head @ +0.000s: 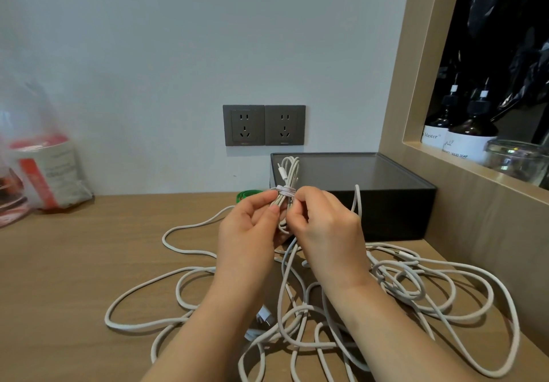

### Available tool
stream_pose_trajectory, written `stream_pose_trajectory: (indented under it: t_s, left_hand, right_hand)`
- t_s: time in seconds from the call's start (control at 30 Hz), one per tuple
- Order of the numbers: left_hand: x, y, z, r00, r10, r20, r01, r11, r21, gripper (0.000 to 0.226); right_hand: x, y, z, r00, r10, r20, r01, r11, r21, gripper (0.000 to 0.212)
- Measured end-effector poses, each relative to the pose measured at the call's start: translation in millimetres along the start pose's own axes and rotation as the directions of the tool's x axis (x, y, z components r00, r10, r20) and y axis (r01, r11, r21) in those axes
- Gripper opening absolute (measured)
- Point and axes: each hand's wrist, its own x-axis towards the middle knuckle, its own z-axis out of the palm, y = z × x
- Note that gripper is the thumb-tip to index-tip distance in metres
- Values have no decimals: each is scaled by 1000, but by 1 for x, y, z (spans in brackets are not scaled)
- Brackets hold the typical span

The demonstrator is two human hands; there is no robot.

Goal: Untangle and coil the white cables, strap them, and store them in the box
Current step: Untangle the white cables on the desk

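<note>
A small coiled white cable (289, 170) stands upright between my hands, above the wooden table. A pale strap (285, 190) is wound round its middle. My left hand (249, 221) pinches the coil just below the strap from the left. My right hand (323, 221) grips the coil from the right, its fingers curled at the strap. A tangle of loose white cables (395, 286) sprawls over the table below and around my forearms. The dark open box (395, 203) sits behind my hands, against the wall.
A green object (246, 195) peeks out left of the box. Plastic bags with packets (44, 170) sit at the far left. Two wall sockets (263, 125) are above the box. A wooden niche at the right holds dark bottles (466, 135) and a glass jar (518, 158).
</note>
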Motion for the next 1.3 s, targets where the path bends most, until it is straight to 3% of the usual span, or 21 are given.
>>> stream_pose_trajectory:
  t_s: [0.17, 0.27, 0.33, 0.43, 0.5, 0.63, 0.7, 0.83, 0.93, 1.1, 1.3]
  left_hand:
    - [3, 6, -2, 995, -77, -57, 68, 985, -159, 16]
    - [7, 12, -6, 985, -161, -64, 131, 934, -333, 13]
    - [8, 15, -8, 981, -194, -28, 164, 890, -425, 16]
    - [6, 17, -10, 965, -245, 93, 257, 820, -512, 19]
    - [7, 17, -11, 952, -275, 137, 305, 801, -514, 20]
    - [11, 14, -14, 967, -236, 99, 256, 899, -356, 19]
    - [10, 11, -13, 974, -206, 95, 223, 943, -246, 16]
    - [6, 6, -9, 985, -157, 77, 157, 988, 9, 6]
    - [9, 6, -12, 986, -152, 72, 146, 986, 85, 18]
    - [9, 8, -17, 979, -173, 111, 152, 972, 181, 23]
    - [10, 6, -19, 998, -25, 51, 15, 980, 199, 22]
  right_hand:
    - [1, -1, -1, 999, 47, 20, -48, 996, 71, 15]
    - [3, -2, -5, 979, 176, 105, -190, 970, 150, 11]
    - [6, -4, -10, 918, 337, 207, -383, 889, 250, 18]
    - [11, -5, -16, 795, 492, 355, -605, 688, 401, 22]
    - [12, -6, -17, 753, 509, 417, -658, 595, 462, 17]
    - [12, -7, -20, 735, 484, 475, -678, 505, 535, 14]
    - [11, -6, -20, 749, 480, 457, -662, 522, 538, 14]
    - [9, -6, -20, 829, 434, 352, -559, 658, 505, 24]
    - [9, -8, -25, 888, 312, 337, -454, 705, 544, 31]
    - [9, -8, -25, 908, 161, 387, -353, 791, 500, 32]
    - [8, -3, -27, 902, 216, 375, -404, 729, 553, 27]
